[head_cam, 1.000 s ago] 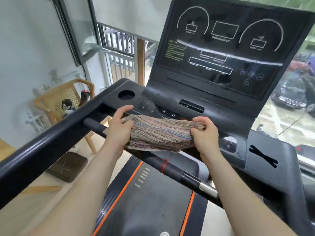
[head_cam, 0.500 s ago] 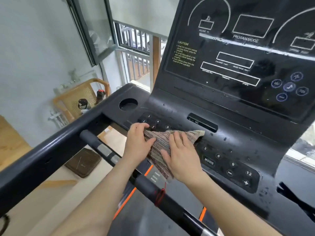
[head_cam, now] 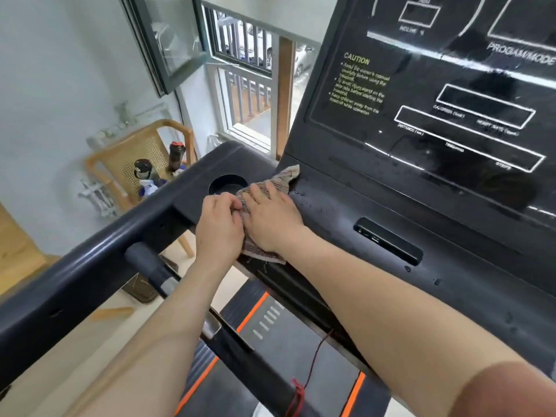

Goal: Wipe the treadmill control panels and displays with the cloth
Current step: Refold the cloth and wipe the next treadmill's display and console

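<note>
The right hand (head_cam: 272,219) lies flat, fingers spread, pressing the striped cloth (head_cam: 282,176) onto the treadmill control panel (head_cam: 346,224) beside the cup holder (head_cam: 227,183) at 9 o'clock, while the left hand (head_cam: 218,224) pinches its edge; wiping is underway, and the next stroke likely sweeps toward 3 o'clock, display (head_cam: 451,94) untouched.

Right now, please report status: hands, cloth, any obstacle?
Right hand flat on cloth, left hand pinching its edge. Cloth on console's left end, beside cup holder. Display not yet reached. Nothing blocking.
</note>
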Demonstrator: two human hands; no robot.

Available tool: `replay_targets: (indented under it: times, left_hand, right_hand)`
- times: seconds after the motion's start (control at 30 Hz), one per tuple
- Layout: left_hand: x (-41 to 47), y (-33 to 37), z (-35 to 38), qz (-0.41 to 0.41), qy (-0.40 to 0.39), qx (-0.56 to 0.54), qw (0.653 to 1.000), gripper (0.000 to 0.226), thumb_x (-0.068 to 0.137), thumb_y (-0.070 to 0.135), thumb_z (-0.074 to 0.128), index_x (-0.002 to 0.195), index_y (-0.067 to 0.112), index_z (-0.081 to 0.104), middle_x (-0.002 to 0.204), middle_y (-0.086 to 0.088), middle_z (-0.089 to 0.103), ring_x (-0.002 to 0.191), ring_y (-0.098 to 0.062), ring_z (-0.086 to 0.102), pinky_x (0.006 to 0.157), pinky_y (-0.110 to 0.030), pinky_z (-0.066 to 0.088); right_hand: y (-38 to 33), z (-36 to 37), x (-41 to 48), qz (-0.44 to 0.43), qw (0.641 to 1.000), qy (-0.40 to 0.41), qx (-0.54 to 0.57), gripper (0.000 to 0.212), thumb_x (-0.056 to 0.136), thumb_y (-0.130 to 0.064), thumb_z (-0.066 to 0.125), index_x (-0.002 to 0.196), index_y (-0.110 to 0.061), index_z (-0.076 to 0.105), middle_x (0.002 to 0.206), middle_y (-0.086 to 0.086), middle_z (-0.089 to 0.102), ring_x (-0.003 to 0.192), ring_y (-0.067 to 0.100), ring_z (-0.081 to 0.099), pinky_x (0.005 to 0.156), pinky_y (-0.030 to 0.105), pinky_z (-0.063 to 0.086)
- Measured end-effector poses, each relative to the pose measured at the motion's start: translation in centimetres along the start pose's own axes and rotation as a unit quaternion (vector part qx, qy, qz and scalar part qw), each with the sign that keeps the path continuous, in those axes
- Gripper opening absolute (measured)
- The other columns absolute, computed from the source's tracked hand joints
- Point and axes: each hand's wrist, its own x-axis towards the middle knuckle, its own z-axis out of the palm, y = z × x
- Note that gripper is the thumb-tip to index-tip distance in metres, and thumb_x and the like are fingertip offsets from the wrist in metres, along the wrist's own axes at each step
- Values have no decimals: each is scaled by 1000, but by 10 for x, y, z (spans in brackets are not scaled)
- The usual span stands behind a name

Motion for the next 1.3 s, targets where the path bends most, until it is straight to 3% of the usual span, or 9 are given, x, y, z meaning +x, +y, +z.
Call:
replay_targets:
  times: [0.2, 0.33, 0.5, 0.57, 0.73, 1.03, 1.17, 1.23, 1.3]
  left_hand:
    - [16, 15, 23, 39, -32, -23, 998, 12, 88, 11, 47, 93, 22, 49, 98, 5, 51, 84, -19, 47, 68, -27, 27]
    - [18, 37, 43, 166, -98, -70, 979, 49, 78, 5, 54, 124, 21, 54, 126, 5, 56, 117, -14, 47, 89, -14, 28]
    - [36, 42, 39, 91, -142, -179, 969, 72, 76, 0, 53, 139, 29, 36, 140, 9, 41, 122, -5, 40, 99, -20, 30]
    - [44, 41, 35, 73, -120, -195, 971, 65, 77, -2, 53, 133, 26, 37, 134, 5, 40, 115, -5, 41, 93, -19, 31]
    - [77, 49, 36, -10, -170, -141, 975, 45, 82, 6, 50, 120, 27, 38, 120, 2, 51, 98, -19, 51, 79, -30, 33]
    - [11, 14, -11, -19, -172, 45, 984, 49, 84, 17, 54, 129, 28, 41, 132, -1, 49, 110, -31, 55, 86, -37, 40]
    - [-34, -8, -36, -2, -170, 104, 980, 46, 82, 21, 54, 126, 23, 40, 130, -3, 43, 106, -29, 52, 84, -37, 41]
    - [-38, -3, -35, 15, -170, 134, 976, 44, 83, 24, 53, 125, 21, 42, 126, -5, 44, 107, -30, 49, 85, -37, 40]
    - [-25, 11, -30, 29, -165, 125, 978, 47, 85, 25, 53, 130, 22, 42, 127, -7, 48, 112, -29, 47, 90, -39, 39]
  right_hand:
    - [17, 5, -17, 45, 999, 4, 2, 63, 100, -27, 36, 155, -13, 8, 162, 6, 6, 149, 27, 0, 121, 40, 6]
    - [41, 19, -64, 85, 996, -24, -27, 69, 90, -29, 3, 152, -3, 20, 160, 15, 18, 148, 34, 9, 118, 46, 19]
    - [31, 13, -52, 137, 990, 34, -10, 55, 87, -26, 54, 134, 1, 53, 138, 19, 53, 129, 39, 48, 98, 49, 49]
    - [26, 7, -44, 135, 988, 68, -25, 54, 90, -30, 44, 137, -3, 52, 143, 14, 50, 133, 36, 44, 99, 46, 47]
    - [27, -3, -30, 101, 995, 7, -13, 61, 104, -34, 25, 155, -10, 2, 163, 5, -3, 149, 26, -7, 119, 38, 6]
    - [15, 26, -73, 65, 995, -51, -49, 76, 89, -43, -10, 153, -9, 11, 160, 17, 14, 147, 37, 8, 117, 49, 18]
    - [5, 22, -86, 48, 998, -22, -46, 61, 97, -38, 25, 148, -6, 32, 149, 24, 36, 137, 43, 33, 112, 50, 30]
    - [6, 20, -98, 34, 999, 13, -29, 59, 83, -26, 67, 137, -9, 50, 137, 20, 53, 122, 42, 50, 99, 47, 47]
    - [10, 18, -111, 39, 998, 41, 19, 58, 69, -11, 79, 124, -17, 62, 126, 6, 62, 108, 34, 57, 81, 38, 55]
